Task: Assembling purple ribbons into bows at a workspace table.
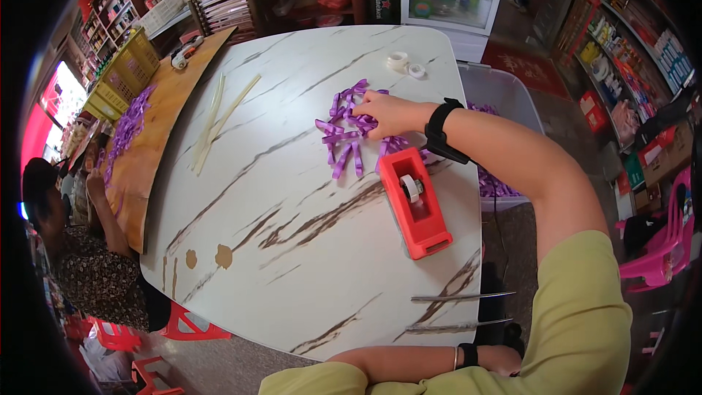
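Note:
My right hand (386, 115) reaches over a loose pile of short purple ribbon pieces (342, 135) on the marble-patterned table (292, 183). Its fingers are curled down and closed on ribbon in the pile. Just nearer stands a red tape dispenser (431, 230), tilted slightly, with a white tape roll (410, 189) inside. My left hand (501, 358) is low at the table's near right edge, its fingers hidden. Beyond it, two thin metal strips (462, 298) lie across the edge. White tape rolls (398, 60) sit at the far right of the tabletop.
Long pale strips (212, 128) lie on the table's left part. A clear plastic bin (504, 91) with purple ribbon stands against the right side. On the left, another person (91, 271) sits at a wooden table (157, 132) with purple ribbon and a yellow crate (124, 73).

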Available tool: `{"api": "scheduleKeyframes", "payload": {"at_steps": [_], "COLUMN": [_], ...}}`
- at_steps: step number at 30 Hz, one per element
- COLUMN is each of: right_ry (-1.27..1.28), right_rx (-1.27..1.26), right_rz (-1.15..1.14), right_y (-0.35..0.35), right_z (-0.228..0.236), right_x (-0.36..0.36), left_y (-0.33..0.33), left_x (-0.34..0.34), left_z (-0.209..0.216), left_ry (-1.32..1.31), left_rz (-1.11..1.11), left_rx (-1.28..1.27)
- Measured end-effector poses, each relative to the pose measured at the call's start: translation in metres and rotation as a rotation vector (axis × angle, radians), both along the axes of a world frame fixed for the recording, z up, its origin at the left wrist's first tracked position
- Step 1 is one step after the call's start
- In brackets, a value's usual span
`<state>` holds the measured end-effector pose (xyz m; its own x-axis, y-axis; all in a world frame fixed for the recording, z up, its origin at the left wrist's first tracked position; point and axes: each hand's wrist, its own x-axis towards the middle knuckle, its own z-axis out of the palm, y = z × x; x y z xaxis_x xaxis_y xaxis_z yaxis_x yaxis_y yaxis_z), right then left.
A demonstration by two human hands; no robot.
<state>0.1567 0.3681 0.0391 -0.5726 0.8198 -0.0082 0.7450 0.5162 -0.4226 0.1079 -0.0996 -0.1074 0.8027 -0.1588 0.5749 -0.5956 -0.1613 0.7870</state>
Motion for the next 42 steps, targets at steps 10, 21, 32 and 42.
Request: {"api": "scheduleKeyframes", "payload": {"at_steps": [10,21,32,42], "right_ry": [-0.105,-0.156,-0.366,-0.438], "right_rx": [0.099,-0.109,-0.248,-0.313], "right_rz": [-0.079,0.529,0.217,0.315], "right_y": [0.011,0.008,0.019,0.055], "right_z": [0.034,0.037,0.071,0.046], "right_x": [0.014,-0.062,-0.013,-0.04], "left_y": [-0.01,0.016,0.015,-0.014], "left_x": [0.002,0.002,-0.002,0.029], "left_z": [0.0,0.022,0.025,-0.013], "left_ry": [0.074,0.254,0.107,0.142], "left_rz": [-0.017,-0.233,-0.14,-0.287], "left_rx": [-0.103,0.035,-0.108,0.093]}}
